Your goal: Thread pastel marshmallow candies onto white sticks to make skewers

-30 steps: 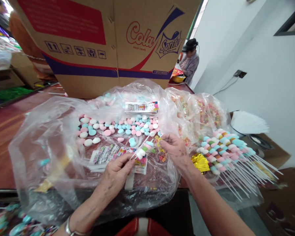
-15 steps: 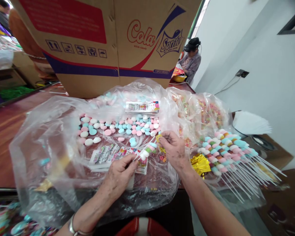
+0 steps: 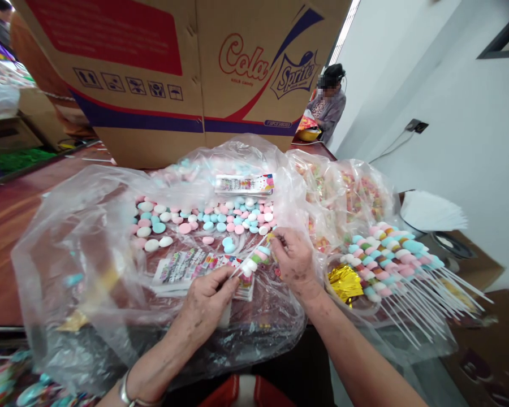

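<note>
My left hand (image 3: 212, 297) is closed around the lower end of a white stick, pinching a candy skewer (image 3: 251, 264) with white, green, pink and blue pieces on it. My right hand (image 3: 296, 264) is closed too, its fingertips on a small yellow candy ring (image 3: 270, 237) at the stick's upper tip; whether the stick passes through the ring I cannot tell. Beneath the skewer lie printed wrappers (image 3: 182, 267). Pink, blue and white candies (image 3: 234, 218) are spread just beyond. A few small rings (image 3: 276, 272) show partly under my right hand.
Clear plastic (image 3: 85, 226) covers much of the table. A big cardboard box (image 3: 152, 130) stands behind. Finished skewers (image 3: 396, 254) are piled at right by gold ties (image 3: 345, 282). More wrappers (image 3: 244, 184) lie on the candies. A person (image 3: 333, 104) works at the back.
My right hand has brought the yellow candy ring slightly left, onto the stick's tip, and its fingers have turned inward. The left hand and skewer stay nearly in place.
</note>
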